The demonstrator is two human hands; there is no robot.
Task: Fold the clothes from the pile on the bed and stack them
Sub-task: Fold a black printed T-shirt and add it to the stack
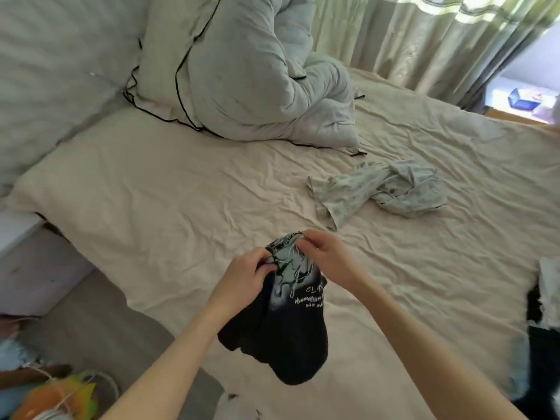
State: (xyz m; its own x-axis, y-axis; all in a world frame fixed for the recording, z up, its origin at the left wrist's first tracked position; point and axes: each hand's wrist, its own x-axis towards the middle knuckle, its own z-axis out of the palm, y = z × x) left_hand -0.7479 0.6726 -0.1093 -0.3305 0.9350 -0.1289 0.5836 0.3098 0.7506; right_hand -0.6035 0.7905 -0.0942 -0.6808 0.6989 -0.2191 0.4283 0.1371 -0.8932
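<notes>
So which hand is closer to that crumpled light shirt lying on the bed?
The right hand. It sits just below the crumpled light shirt, gripping the black garment; the left hand grips it farther away.

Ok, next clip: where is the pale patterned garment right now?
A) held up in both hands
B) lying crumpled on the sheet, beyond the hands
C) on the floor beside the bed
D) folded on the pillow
B: the pale patterned garment lies crumpled on the bed sheet with nothing touching it, while the left hand and right hand both grip the black printed garment.
</notes>
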